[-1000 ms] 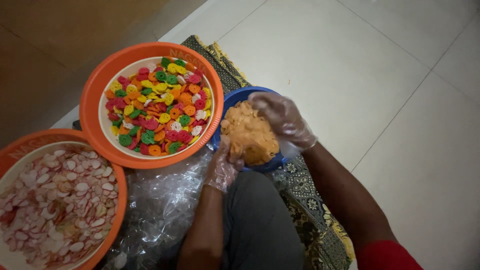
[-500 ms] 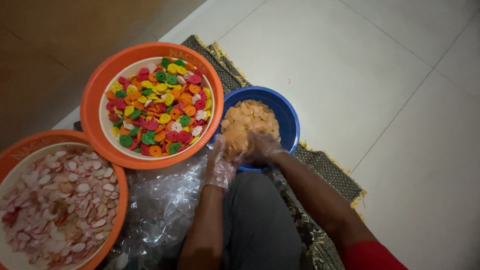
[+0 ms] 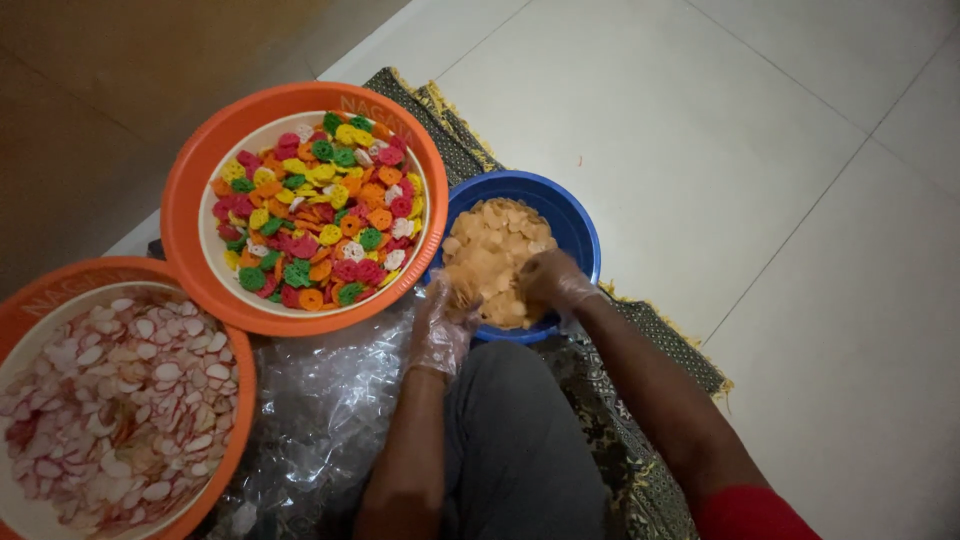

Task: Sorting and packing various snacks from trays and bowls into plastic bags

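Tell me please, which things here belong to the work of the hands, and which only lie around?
In use: left hand, right hand, both in clear gloves; blue bowl; orange crackers.
Lying about: orange basin of coloured crackers; basin of pink-white crackers; clear plastic bags; mat.

Single head cam, looking steeply down, close over lap, the blue bowl [image 3: 575, 215] and the tiled floor [image 3: 700, 120].

Glossy plastic blue bowl [image 3: 575, 215], thin clear gloves, seemingly plastic, woven cloth mat [image 3: 655, 440].
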